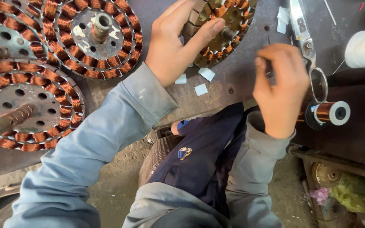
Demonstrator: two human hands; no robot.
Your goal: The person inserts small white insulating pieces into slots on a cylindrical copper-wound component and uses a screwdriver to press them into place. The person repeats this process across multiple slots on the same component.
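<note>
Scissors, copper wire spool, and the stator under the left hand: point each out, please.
scissors (306, 42), head view, on the pivot of the blades.
copper wire spool (327, 112), head view, on the wound copper.
stator (229, 19), head view, on its hub plate right of the left hand (176, 44).

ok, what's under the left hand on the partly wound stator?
The left hand covers the partly wound round metal stator's left side; bare pale teeth and copper coils show around the fingers. What lies beneath the palm is hidden. Small white paper slips lie below.

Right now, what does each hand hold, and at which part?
The left hand grips the partly wound stator by its rim, thumb across the coils. The right hand has its fingertips pinched together, but what they pinch cannot be told.
</note>
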